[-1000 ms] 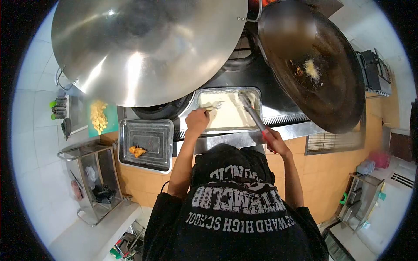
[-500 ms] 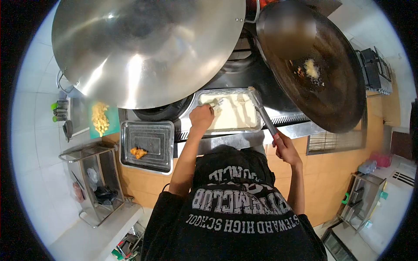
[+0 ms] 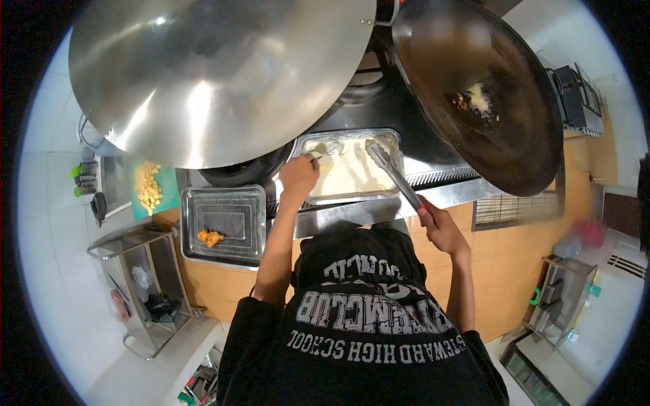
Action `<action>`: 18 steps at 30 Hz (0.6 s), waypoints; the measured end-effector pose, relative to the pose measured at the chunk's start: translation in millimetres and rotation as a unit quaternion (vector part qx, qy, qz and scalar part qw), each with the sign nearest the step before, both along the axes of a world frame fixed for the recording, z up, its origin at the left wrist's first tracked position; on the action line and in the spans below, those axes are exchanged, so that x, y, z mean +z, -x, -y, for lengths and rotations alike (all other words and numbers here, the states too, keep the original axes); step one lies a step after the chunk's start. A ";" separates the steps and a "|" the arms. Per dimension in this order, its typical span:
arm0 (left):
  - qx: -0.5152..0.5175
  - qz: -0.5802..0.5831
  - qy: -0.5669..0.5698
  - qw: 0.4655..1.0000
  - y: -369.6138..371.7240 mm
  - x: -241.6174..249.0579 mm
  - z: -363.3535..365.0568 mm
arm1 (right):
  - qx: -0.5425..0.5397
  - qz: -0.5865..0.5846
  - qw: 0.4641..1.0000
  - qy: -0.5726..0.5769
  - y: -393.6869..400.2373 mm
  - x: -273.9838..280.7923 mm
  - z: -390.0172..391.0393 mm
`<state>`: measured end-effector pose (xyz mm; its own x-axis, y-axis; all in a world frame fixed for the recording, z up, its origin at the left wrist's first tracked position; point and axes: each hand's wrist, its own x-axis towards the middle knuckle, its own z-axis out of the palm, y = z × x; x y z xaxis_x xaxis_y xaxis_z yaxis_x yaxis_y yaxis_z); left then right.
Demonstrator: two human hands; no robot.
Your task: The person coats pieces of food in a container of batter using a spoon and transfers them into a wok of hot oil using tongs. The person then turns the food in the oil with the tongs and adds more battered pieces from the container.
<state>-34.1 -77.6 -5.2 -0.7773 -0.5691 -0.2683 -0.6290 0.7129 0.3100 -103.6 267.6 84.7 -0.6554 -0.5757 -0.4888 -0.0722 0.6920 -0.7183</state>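
Note:
A shallow metal tray (image 3: 352, 198) of pale creamy batter (image 3: 342, 177) lies before me at the stove's front edge. My left hand (image 3: 299, 177) is closed at its left side, gripping a small metal spoon (image 3: 330, 151) whose end lies in the batter. To the right, my right hand (image 3: 441, 229) is wrapped round the red grip of metal tongs (image 3: 399, 177). The tongs slant up and left over the tray, their batter-coated tips at the batter's upper right part. A second tray (image 3: 233, 252) at the left holds an orange-brown fried piece (image 3: 210, 237).
A large steel wok or lid (image 3: 203, 128) fills the upper left. At the upper right stands a dark wok (image 3: 518, 128) with a pale piece (image 3: 479, 99) frying in it. Chopped yellow pieces (image 3: 147, 189) lie on a green board (image 3: 169, 193) at the far left.
The tongs' tips have moved left from the tray's right rim to over the batter. My left hand has shifted slightly left with the spoon. The whole view has shifted a little.

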 end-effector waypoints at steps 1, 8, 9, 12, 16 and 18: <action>-0.023 0.029 0.009 0.999 6.1 -9.6 -4.0 | 0.005 0.000 1.000 -0.001 -1.1 -1.5 1.3; -0.056 0.033 -0.064 0.996 22.0 -28.5 -5.1 | -0.104 0.198 0.974 0.029 -18.3 -24.3 -7.4; -0.058 0.033 -0.065 0.996 21.3 -27.7 -5.5 | -0.124 0.198 0.972 0.032 -20.6 -24.4 -9.4; -0.070 0.059 -0.104 0.990 16.3 -25.2 -5.4 | -0.160 0.186 0.968 0.053 -22.2 -20.9 -13.6; -0.067 0.037 -0.141 0.987 5.6 -25.3 -10.9 | -0.189 0.169 0.963 0.091 -26.2 -24.5 -22.6; -0.052 0.032 -0.161 0.985 2.8 -24.9 -17.5 | -0.193 0.173 0.962 0.091 -26.7 -23.0 -25.5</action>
